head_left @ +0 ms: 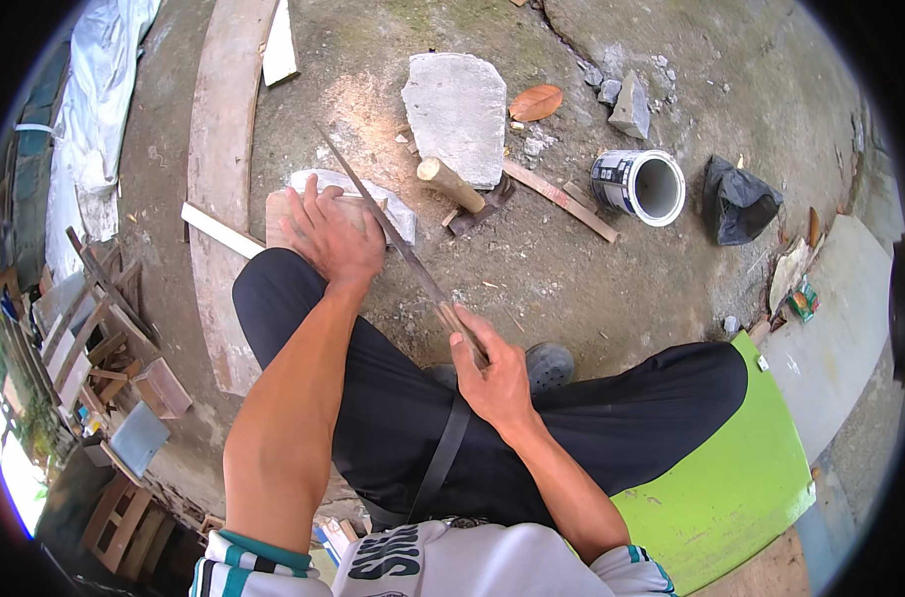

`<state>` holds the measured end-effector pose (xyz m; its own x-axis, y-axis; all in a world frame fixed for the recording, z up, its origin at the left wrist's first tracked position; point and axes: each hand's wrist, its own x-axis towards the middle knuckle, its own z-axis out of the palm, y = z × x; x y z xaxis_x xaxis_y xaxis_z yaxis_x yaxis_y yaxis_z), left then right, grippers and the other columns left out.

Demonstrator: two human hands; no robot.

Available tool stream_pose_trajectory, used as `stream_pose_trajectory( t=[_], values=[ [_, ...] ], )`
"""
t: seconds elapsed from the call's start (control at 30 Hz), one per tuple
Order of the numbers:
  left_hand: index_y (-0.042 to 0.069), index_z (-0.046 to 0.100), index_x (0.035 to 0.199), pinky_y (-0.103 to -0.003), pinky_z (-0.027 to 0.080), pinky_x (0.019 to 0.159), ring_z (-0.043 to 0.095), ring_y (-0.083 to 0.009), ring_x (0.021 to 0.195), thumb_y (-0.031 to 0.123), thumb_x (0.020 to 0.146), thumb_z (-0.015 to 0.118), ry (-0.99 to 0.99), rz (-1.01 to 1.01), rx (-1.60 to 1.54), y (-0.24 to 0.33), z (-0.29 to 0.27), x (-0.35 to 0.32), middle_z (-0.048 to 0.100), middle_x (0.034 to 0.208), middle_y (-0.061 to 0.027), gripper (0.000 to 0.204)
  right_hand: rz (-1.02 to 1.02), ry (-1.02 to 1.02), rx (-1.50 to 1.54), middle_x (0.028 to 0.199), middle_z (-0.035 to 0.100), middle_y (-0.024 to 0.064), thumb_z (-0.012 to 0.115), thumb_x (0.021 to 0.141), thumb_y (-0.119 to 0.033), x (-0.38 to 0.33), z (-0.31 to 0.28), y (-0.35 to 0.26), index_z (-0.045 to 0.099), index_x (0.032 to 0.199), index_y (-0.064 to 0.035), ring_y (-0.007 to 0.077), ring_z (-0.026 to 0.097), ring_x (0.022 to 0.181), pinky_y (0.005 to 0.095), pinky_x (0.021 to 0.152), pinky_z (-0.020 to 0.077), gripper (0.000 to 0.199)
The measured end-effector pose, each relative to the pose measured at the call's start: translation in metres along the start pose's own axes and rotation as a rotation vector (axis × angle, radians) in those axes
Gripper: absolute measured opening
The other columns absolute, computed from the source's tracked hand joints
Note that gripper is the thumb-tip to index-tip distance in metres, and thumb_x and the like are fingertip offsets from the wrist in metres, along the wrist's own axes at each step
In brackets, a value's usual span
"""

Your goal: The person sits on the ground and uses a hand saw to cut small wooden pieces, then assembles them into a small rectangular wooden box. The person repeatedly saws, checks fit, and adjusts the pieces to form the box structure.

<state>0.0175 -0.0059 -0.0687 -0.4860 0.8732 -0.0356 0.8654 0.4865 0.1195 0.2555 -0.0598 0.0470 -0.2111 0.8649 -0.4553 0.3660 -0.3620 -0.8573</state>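
Note:
My left hand lies with its fingers spread, pressing on a pale wooden board. Part of the board is hidden under the hand. Beneath and beyond it is a whitish block. My right hand is closed around the handle of a long narrow blade. The blade slants away to the far left, passing just right of my left hand. It is dark and tapers to a point; whether it has teeth I cannot tell. Near its right side lies a tool with a thick wooden handle and a dark metal head.
A flat grey stone slab lies ahead, with a brown leaf beside it. Rightward are a wooden strip, an open can and a black plastic bag. A long plank runs along the left; scrap wood is piled farther left.

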Motion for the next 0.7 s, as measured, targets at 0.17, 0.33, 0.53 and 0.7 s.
stream_pose_trajectory(
  t=[0.17, 0.33, 0.53, 0.7],
  values=[
    [0.009, 0.049, 0.133, -0.06, 0.002, 0.124, 0.01, -0.0388, 0.157, 0.03, 0.089, 0.064, 0.014, -0.016, -0.006, 0.002, -0.003, -0.002, 0.033, 0.162, -0.0127, 0.05, 0.036, -0.017, -0.039, 0.094, 0.074, 0.0257, 0.069, 0.098, -0.018, -0.004, -0.014, -0.007, 0.067, 0.129, -0.0024, 0.0369, 0.075, 0.079, 0.0373, 0.069, 0.0561, 0.035],
    [0.008, 0.051, 0.134, -0.06, -0.003, 0.124, 0.004, -0.038, 0.158, 0.034, 0.086, 0.064, -0.032, -0.012, 0.026, 0.005, -0.001, 0.0, 0.029, 0.162, -0.0124, 0.056, 0.133, -0.042, -0.033, 0.097, 0.074, 0.0264, 0.07, 0.098, -0.02, 0.008, -0.01, -0.008, 0.069, 0.126, -0.0015, 0.0377, 0.075, 0.079, 0.0385, 0.069, 0.0565, 0.034],
    [0.008, 0.051, 0.133, -0.061, -0.003, 0.123, 0.004, -0.0391, 0.158, 0.033, 0.086, 0.063, -0.027, -0.007, 0.04, -0.001, 0.0, -0.001, 0.029, 0.161, -0.0128, 0.055, -0.019, 0.023, -0.021, 0.094, 0.073, 0.027, 0.071, 0.097, -0.019, -0.001, -0.009, 0.002, 0.069, 0.126, -0.0025, 0.0383, 0.075, 0.076, 0.0393, 0.066, 0.0558, 0.033],
    [0.008, 0.051, 0.133, -0.061, -0.003, 0.123, 0.003, -0.0387, 0.158, 0.033, 0.086, 0.062, -0.029, 0.001, 0.026, 0.004, -0.001, -0.001, 0.029, 0.161, -0.0128, 0.054, 0.15, -0.057, -0.065, 0.098, 0.074, 0.0258, 0.071, 0.097, -0.018, 0.018, -0.008, -0.015, 0.07, 0.124, -0.0014, 0.038, 0.076, 0.085, 0.0367, 0.069, 0.0573, 0.032]
  ],
)
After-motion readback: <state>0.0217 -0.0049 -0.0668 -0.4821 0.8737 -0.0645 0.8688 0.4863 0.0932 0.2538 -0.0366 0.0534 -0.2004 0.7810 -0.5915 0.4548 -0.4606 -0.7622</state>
